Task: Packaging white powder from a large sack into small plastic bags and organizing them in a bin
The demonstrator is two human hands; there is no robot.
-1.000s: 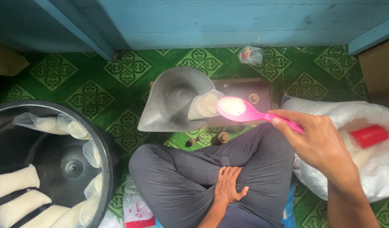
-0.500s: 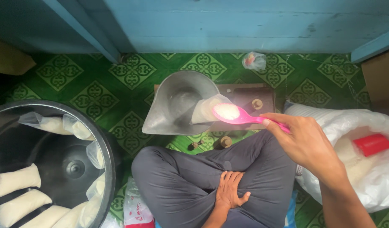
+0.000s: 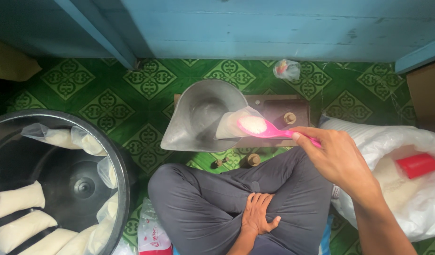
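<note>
Right hand [image 3: 338,158] grips pink spoon [image 3: 262,127] w/ white grains over bag [image 3: 229,123]; left hand [image 3: 257,213] flat on lap.

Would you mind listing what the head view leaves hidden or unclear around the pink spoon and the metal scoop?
- Pink spoon: handle end hidden inside the right hand.
- Small bag in the metal scoop: mouth covered by the spoon bowl.
- Black tub: cut off by the left and bottom edges.
- Left hand: palm hidden, lying on the lap.

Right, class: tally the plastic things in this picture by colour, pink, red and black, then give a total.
Pink: 1, the spoon held by the right hand
Red: 1, the cup in the sack
Black: 1, the tub
Total: 3
</note>
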